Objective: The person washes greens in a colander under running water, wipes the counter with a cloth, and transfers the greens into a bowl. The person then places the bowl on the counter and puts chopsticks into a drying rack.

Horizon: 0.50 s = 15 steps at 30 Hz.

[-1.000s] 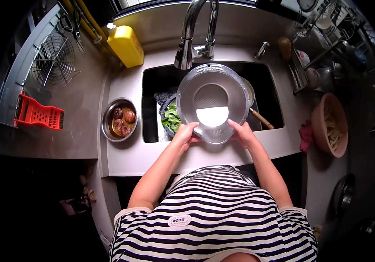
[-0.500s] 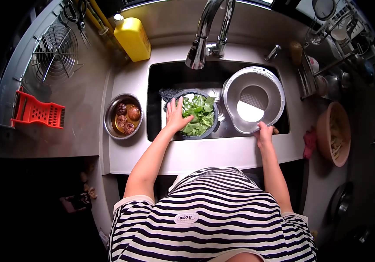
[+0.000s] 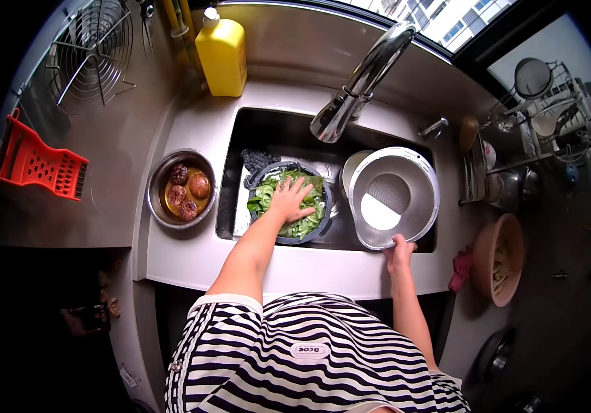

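My left hand (image 3: 291, 201) lies with spread fingers on the leafy greens (image 3: 262, 196), which fill a grey round basket (image 3: 300, 241) at the left of the sink. The metal strainer bowl (image 3: 416, 186) is tilted over the right part of the sink. My right hand (image 3: 400, 251) grips its near rim, thumb at the edge. Pale rice or liquid seems to lie in the bowl's lower part; I cannot tell which. Behind it, another round vessel (image 3: 352, 170) is partly hidden.
The faucet (image 3: 350, 103) arches over the sink (image 3: 282, 120). Left of it stands a steel bowl of mushroom-like pieces (image 3: 187, 210); behind are a yellow bottle (image 3: 222, 58), a red grater (image 3: 44, 162) and a wire rack (image 3: 96, 48). A pink bowl (image 3: 512, 265) and dish rack (image 3: 550, 124) are right.
The strainer bowl has gone from the sink's middle to its right side, held by my right hand alone. My left hand has left its rim and moved onto the greens. The view has turned.
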{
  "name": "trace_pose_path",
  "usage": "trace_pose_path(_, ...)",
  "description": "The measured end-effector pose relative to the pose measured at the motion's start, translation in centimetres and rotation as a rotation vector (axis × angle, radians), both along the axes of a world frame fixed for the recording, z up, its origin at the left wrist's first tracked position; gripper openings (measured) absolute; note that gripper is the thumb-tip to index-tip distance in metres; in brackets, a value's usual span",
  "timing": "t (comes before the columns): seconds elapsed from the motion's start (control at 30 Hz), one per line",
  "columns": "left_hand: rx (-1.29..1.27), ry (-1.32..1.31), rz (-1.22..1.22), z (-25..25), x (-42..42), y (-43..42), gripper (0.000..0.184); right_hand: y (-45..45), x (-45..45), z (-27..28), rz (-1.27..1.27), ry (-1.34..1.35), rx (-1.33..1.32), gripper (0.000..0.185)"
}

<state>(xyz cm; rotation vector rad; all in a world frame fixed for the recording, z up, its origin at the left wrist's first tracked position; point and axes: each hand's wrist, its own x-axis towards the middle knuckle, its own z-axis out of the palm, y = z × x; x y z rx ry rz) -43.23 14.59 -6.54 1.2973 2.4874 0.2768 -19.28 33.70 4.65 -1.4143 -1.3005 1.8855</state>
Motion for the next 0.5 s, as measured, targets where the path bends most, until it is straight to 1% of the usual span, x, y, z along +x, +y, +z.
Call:
trace_pose_path(0.1, -0.045, -0.029, 0.012, -0.3, -0.3, 0.2, 0.077, -0.3, -0.2, 0.3, -0.013, -0.007, 0.012, 0.038)
trace_pose_path(0.13, -0.073, -0.133, 0.045, 0.0, -0.4, 0.3, 0.077, -0.7, -0.6, 0.9, -0.031, -0.010, 0.021, 0.038)
trace_pose_path(0.2, -0.125, -0.197, 0.030, 0.7, -0.9, 0.4, 0.076, -0.7, -0.7, 0.7, -0.052, -0.045, 0.036, 0.032)
trace_pose_path(0.23, -0.053, -0.212, 0.045, -0.4, -1.0, 0.5, 0.077, -0.6, -0.5, 0.5, -0.065, -0.061, 0.038, 0.029)
trace_pose_path(0.27, -0.063, -0.212, 0.037, -0.6, -0.8, 0.6, 0.077, -0.6, -0.2, 0.4, -0.069, -0.064, 0.047, 0.029)
trace_pose_path(0.33, -0.092, -0.197, 0.033, 0.4, -1.3, 0.8, 0.077, -0.6, -0.6, 0.3, -0.067, -0.056, 0.054, 0.029)
trace_pose_path(0.37, -0.161, -0.202, -0.003, 1.1, -1.5, 0.9, 0.073, -0.8, -0.7, 0.5, -0.069, -0.060, 0.057, 0.031)
trace_pose_path(0.4, -0.053, -0.182, -0.006, 2.0, -1.5, 0.4, 0.066, -0.9, -0.8, 0.8, -0.070, -0.063, 0.059, 0.031)
trace_pose_path(0.47, 0.214, -0.133, 0.034, 0.8, -1.5, -1.1, 0.058, -1.0, -0.9, 1.0, -0.077, -0.075, 0.056, 0.032)
trace_pose_path(0.5, 0.326, -0.009, 0.101, 2.2, -1.2, -2.4, 0.053, -0.7, -0.7, 0.6, -0.052, -0.062, 0.056, 0.033)
